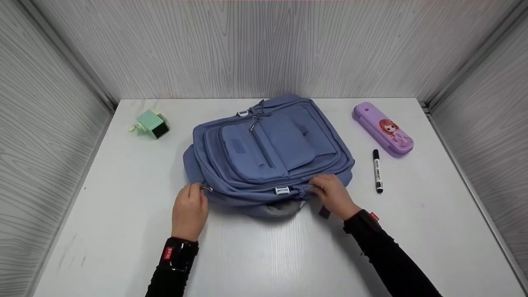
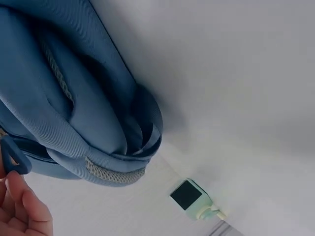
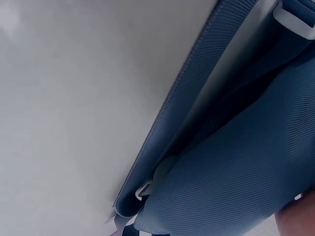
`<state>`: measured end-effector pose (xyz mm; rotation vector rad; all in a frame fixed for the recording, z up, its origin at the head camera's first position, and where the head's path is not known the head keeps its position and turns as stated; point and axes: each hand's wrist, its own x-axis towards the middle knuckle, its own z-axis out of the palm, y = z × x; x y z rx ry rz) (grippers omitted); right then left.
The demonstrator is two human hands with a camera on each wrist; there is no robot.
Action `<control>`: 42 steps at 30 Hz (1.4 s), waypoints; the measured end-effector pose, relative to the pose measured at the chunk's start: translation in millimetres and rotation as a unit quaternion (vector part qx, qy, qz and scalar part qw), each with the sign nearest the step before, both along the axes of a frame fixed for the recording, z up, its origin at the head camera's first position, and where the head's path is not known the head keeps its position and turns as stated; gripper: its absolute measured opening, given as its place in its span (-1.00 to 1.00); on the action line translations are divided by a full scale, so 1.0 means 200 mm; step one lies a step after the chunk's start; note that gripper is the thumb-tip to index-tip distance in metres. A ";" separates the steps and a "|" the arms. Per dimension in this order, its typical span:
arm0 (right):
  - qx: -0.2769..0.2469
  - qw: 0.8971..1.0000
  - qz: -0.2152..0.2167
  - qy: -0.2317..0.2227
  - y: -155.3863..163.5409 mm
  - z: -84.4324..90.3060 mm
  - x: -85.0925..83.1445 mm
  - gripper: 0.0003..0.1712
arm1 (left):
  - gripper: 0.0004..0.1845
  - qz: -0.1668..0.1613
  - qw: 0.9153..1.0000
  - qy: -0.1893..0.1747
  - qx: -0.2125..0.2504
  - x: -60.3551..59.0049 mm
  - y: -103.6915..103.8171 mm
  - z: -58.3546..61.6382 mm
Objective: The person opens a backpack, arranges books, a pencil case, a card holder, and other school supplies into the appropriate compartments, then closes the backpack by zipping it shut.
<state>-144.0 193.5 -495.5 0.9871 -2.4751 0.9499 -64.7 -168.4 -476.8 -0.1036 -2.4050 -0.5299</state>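
With my left hand [image 1: 189, 210] pinching the zipper pull [image 1: 208, 189] and my right hand [image 1: 333, 194] gripping the near edge of the backpack [image 1: 264, 152] lying mid-worktop [image 1: 103, 198], slack fabric could snag the zipper.

1 backpack [image 1: 268, 152], 1 marker [image 1: 377, 170], 1 pencil case [image 1: 382, 128], 1 sharpener [image 1: 152, 123]

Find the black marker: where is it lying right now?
In the head view the marker lies on the table, right of the backpack and just in front of the purple pencil case.
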 end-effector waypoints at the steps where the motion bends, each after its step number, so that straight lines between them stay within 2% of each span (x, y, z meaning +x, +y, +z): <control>1: 0.000 1.000 0.000 0.000 0.00 0.00 0.00 -0.87 | -0.89 0.000 1.000 -0.006 0.001 0.00 0.00 0.00; 6: 0.006 1.000 -0.010 -0.007 0.01 -0.01 0.01 -0.88 | -0.91 -0.017 0.999 -0.026 -0.006 0.04 0.00 -0.01; 10: 0.032 0.999 -0.030 -0.030 -0.04 0.05 0.07 -0.77 | -0.89 -0.022 0.999 -0.033 -0.006 0.06 0.00 -0.02; 12: 0.041 0.998 -0.027 -0.039 -0.11 0.11 0.12 -0.64 | -0.89 -0.018 0.999 -0.034 -0.006 0.06 0.00 -0.02; 14: 0.045 0.998 -0.005 -0.043 -0.22 0.17 0.18 -0.56 | -0.89 -0.014 0.999 -0.032 -0.004 0.06 0.00 -0.02; 18: 0.077 0.997 0.019 0.006 -0.49 0.22 0.31 -0.54 | -0.91 -0.009 1.000 -0.027 -0.001 0.06 0.01 -0.02; 20: 0.105 0.994 -0.009 0.039 -0.61 0.21 0.35 -0.54 | -0.92 -0.008 0.999 -0.032 0.003 0.06 0.02 -0.02; 23: 0.136 0.985 -0.082 0.073 -0.75 0.18 0.39 -0.57 | -0.94 -0.008 0.999 -0.052 0.007 0.07 0.04 -0.03; 27: 0.136 0.976 -0.153 0.074 -0.87 0.15 0.41 -0.68 | -0.91 -0.010 0.998 -0.060 0.007 0.08 0.06 -0.04; 30: 0.146 0.972 -0.168 0.076 -0.90 0.12 0.40 -0.71 | -0.88 -0.012 0.999 -0.045 0.004 0.08 0.06 -0.05; 33: 0.149 0.974 -0.152 0.080 -0.88 0.10 0.38 -0.72 | -0.84 -0.003 1.000 -0.028 -0.007 0.08 0.04 -0.05; 38: 0.109 0.990 -0.062 0.057 -0.78 0.09 0.37 -0.78 | -0.79 0.011 0.999 -0.004 -0.035 0.07 0.01 -0.04; 42: 0.104 0.992 -0.002 0.068 -0.68 0.08 0.38 -0.77 | -0.78 0.022 0.999 0.011 -0.035 0.05 -0.02 -0.01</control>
